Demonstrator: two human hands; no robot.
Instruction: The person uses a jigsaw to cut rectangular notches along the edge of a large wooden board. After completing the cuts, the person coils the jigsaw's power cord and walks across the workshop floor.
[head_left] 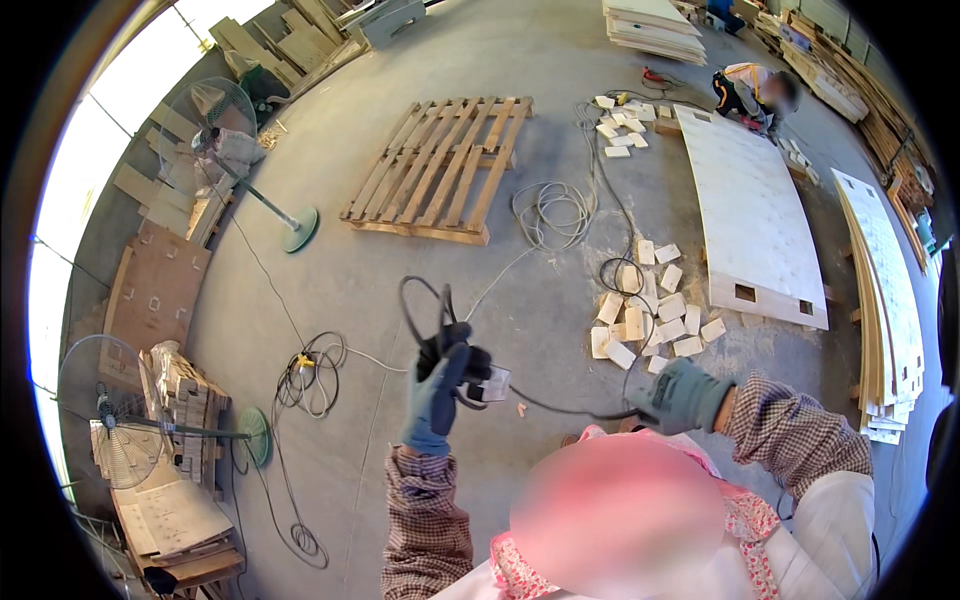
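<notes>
My left hand (pixel 436 395), in a blue-grey work glove, is raised and closed around a bunched black power cable (pixel 412 305). Loops of it stick up above the fingers, and dark pieces, maybe plugs, crowd the grip. A small white tag or box (pixel 496 384) shows at the right of that hand. From there the cable sags across to my right hand (pixel 682 397), also gloved, whose fingers are closed on it. Below my right hand's level, a pink patterned garment (pixel 745 530) fills the lower middle.
A wooden pallet (pixel 440 165) lies ahead. Light wood blocks (pixel 640 310) are strewn near loose cables (pixel 555 215). A large plywood panel (pixel 750 205) lies at the right, a co-worker (pixel 755 90) bending at its far end. Stand fans (pixel 290 225) and another tangled cord (pixel 310 370) are on the left.
</notes>
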